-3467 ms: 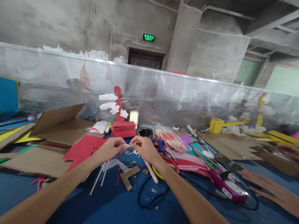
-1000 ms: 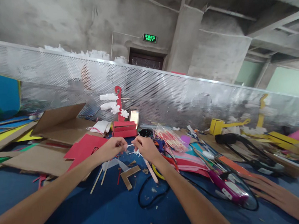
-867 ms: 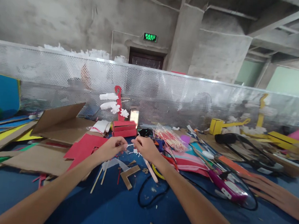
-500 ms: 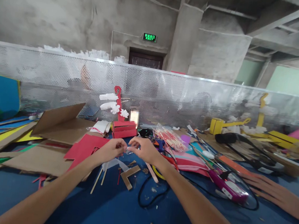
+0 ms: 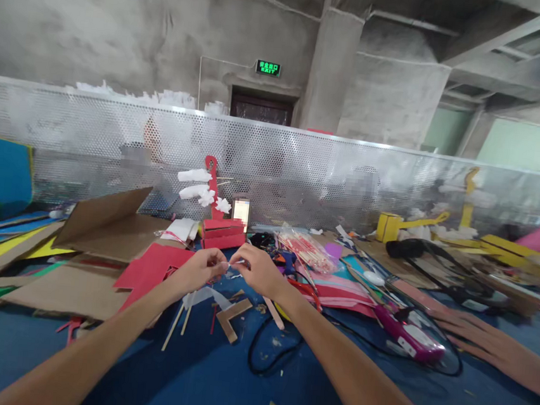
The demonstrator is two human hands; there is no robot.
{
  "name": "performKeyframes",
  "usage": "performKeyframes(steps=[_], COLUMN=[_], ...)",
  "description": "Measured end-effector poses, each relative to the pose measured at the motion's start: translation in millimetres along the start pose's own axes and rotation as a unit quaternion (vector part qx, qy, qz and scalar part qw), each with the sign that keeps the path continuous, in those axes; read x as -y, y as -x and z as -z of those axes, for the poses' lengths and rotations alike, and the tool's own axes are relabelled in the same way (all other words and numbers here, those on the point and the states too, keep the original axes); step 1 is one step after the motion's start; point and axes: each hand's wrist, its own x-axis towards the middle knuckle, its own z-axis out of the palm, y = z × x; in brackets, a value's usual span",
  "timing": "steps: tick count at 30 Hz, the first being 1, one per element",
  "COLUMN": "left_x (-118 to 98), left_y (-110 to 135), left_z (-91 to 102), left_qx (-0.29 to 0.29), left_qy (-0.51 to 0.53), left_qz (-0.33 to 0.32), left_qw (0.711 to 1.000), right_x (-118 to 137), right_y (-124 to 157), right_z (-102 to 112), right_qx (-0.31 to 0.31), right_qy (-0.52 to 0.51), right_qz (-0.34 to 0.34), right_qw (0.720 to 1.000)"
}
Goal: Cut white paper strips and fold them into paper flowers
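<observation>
My left hand (image 5: 199,270) and my right hand (image 5: 259,271) meet above the blue table (image 5: 176,378). The fingertips of both pinch a small white piece (image 5: 231,265), too small to make out fully; it could be twisted paper. Just under them lie a translucent white strip (image 5: 204,297) and thin wooden sticks (image 5: 172,327). An L-shaped cardboard piece (image 5: 231,320) rests to the right of these. Behind my hands stands a red box (image 5: 223,235) with a red upright (image 5: 212,187) bearing white cloud-like and flower-like pieces.
Cardboard sheets (image 5: 66,281) and red card (image 5: 153,271) lie at left. To the right are a bag of red-and-white sticks (image 5: 306,249), a purple device (image 5: 412,337) and a black cable (image 5: 251,353). Another person's hand (image 5: 481,334) rests at far right. A perforated metal screen (image 5: 301,180) stands behind.
My fingertips have shifted slightly around the small white piece, and a little more of it shows. The whole view has moved a touch; everything else stays put.
</observation>
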Motion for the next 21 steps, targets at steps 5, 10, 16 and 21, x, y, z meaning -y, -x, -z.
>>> performKeyframes(steps=[5,10,16,21], left_x=[-1.2,-2.0,5.8,9.0], left_y=[0.0,-0.3,-2.9,-4.2], left_z=[1.4,1.4,5.4,8.7], left_qx=[0.000,0.005,0.000,-0.010], left_qy=[-0.035,-0.058,-0.044,-0.029], left_qz=[-0.013,-0.022,-0.014,-0.008], left_qw=[0.999,0.998,0.999,0.999], right_x=[-2.7,-1.6,-2.2,-6.1], right_y=[-1.3,-0.4,0.7,-0.4], right_z=[2.8,6.3,5.9,5.3], right_qx=[0.023,0.082,0.061,0.033], right_qy=[-0.001,-0.004,-0.033,-0.004], right_qz=[-0.012,-0.061,-0.082,-0.071], right_qw=[1.000,0.995,0.994,0.997])
